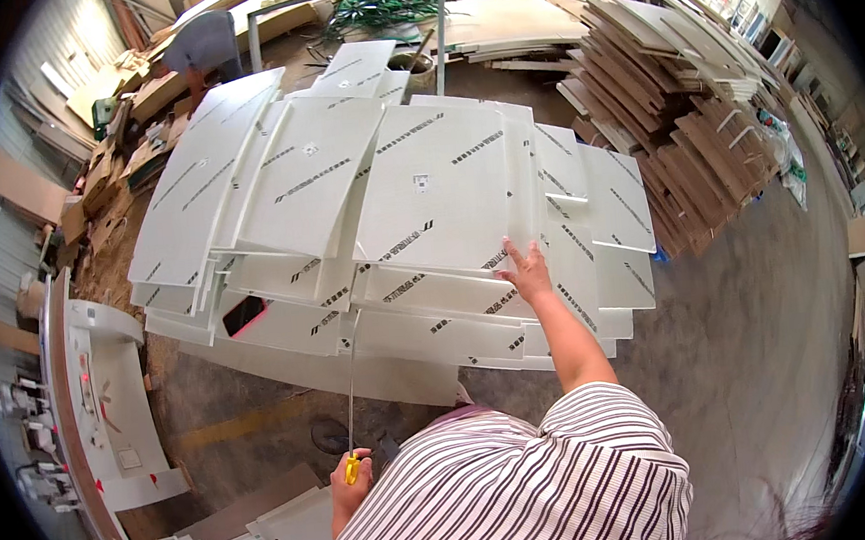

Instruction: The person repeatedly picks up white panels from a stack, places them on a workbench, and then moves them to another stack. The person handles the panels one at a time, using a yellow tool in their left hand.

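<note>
Near the bottom of the head view, my left hand (346, 489) is closed around the yellow handle of what looks like a long screwdriver (351, 416). Its thin metal shaft points away from me, toward the near edge of the stacked panels. My right hand (526, 271) reaches forward with fingers spread, resting on the near edge of a large white panel (437, 189). Diagonal dark printed marks run across this panel. More white panels (311, 178) overlap beside and beneath it in uneven piles. A dark phone with a red edge (246, 316) lies on the panels at left.
Brown-edged boards (706, 166) are stacked at the right. Green strapping (384, 8) lies tangled at the back, by a metal frame (444, 28). A machine with a curved white cover (120, 392) stands at left. More white panels (295, 530) lie low at my left.
</note>
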Available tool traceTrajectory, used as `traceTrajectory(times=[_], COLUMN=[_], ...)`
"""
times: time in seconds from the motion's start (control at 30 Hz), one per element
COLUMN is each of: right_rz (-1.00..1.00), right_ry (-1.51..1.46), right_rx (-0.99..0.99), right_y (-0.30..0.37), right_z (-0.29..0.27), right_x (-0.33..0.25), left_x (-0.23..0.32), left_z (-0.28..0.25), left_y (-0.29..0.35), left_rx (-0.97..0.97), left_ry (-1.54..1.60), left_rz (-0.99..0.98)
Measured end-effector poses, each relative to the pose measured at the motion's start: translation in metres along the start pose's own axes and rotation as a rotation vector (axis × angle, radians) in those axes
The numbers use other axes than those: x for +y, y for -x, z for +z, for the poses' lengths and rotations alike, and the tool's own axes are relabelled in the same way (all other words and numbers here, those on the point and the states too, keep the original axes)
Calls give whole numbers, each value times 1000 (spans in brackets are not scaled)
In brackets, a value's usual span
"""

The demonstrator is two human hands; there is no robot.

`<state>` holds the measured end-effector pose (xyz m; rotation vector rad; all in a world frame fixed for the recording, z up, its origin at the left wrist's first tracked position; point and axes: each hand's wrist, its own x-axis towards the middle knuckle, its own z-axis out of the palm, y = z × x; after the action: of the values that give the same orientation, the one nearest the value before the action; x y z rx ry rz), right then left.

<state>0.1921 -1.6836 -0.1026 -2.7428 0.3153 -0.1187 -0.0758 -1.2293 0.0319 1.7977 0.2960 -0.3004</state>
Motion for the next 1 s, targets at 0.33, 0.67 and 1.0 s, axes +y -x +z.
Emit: traceTrajectory(times=[0.33, 0.67, 1.0], right_rz=[-53, -368, -345], right_ry=[-147, 53, 468], right_rx=[31, 85, -128], right_y=[-14, -42, -84], right_z=[3, 11, 107], right_x=[39, -89, -264], left_x=[13, 9, 7], left_z=[28, 17, 3], left_y=[-45, -48, 2], left_rx=[-59, -87, 141], left_ry=[-138, -55, -34], left_rz=[-53, -105, -180])
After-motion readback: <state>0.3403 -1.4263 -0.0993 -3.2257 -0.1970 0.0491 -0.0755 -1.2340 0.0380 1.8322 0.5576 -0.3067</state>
